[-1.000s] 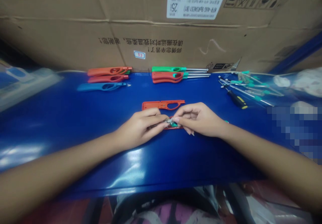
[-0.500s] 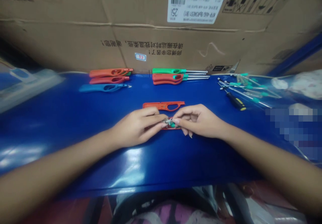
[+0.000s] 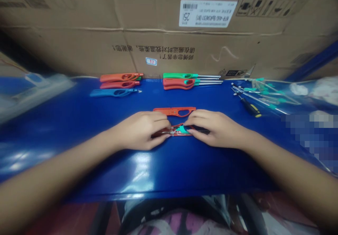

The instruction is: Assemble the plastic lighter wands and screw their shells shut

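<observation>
A red lighter casing half [image 3: 175, 135] lies in front of me with its inside facing up, and a green trigger [image 3: 182, 129] sits in it. Thin metallic and whitish parts show beside the trigger, too small to make out. My left hand [image 3: 145, 131] is closed around the left end of this half, covering much of it. At the right end, my right hand [image 3: 218, 127] grips the casing between thumb and fingers, close to the trigger. Just behind lies a matching orange-red casing half [image 3: 173, 112], hollow side up, partly behind my fingers.
Orange and red lighter bodies [image 3: 116, 77] and a blue lighter body [image 3: 112, 93] lie back left. Lighters with metal tubes [image 3: 179, 84] are back centre. A screwdriver [image 3: 250, 107] and several rods with green parts [image 3: 269, 99] lie right. A cardboard sheet [image 3: 92, 51] stands behind.
My right hand has shifted from a pinch over the middle of the casing to its right end. My left fingers have drawn left slightly, and more of the green trigger shows.
</observation>
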The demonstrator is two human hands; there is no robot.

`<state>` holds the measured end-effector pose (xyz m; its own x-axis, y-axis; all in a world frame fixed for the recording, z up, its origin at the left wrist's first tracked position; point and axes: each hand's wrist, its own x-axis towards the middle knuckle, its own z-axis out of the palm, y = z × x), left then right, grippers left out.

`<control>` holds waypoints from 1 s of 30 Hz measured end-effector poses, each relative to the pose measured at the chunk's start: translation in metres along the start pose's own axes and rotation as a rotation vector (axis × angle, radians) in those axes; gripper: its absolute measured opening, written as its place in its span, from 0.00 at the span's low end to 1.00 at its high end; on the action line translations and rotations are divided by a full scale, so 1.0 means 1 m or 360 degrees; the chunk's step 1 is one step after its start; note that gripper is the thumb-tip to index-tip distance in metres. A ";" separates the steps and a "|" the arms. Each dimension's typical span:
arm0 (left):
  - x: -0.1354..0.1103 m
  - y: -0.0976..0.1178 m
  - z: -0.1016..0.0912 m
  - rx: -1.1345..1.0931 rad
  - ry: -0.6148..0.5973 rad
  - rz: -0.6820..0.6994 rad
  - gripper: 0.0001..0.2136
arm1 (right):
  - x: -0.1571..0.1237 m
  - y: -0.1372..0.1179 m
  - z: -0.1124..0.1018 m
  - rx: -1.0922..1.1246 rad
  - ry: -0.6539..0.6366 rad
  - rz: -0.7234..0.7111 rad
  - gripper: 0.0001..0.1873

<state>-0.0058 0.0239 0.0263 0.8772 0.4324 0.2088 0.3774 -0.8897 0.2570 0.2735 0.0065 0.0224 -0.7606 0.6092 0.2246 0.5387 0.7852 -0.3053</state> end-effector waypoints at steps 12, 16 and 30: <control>0.003 -0.003 -0.007 -0.0361 -0.0034 -0.0144 0.06 | 0.001 0.003 0.001 -0.0011 0.0001 -0.0097 0.13; 0.004 -0.004 -0.006 -0.0402 -0.0016 -0.0153 0.06 | 0.002 0.004 0.003 0.0052 -0.0013 -0.0107 0.13; 0.002 -0.002 -0.005 -0.0357 0.0050 -0.0192 0.09 | 0.002 -0.002 0.001 -0.0177 -0.0142 -0.0224 0.22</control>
<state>-0.0057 0.0270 0.0308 0.8188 0.5410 0.1920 0.4006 -0.7781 0.4839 0.2710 0.0063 0.0227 -0.8577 0.4839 0.1736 0.4576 0.8725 -0.1712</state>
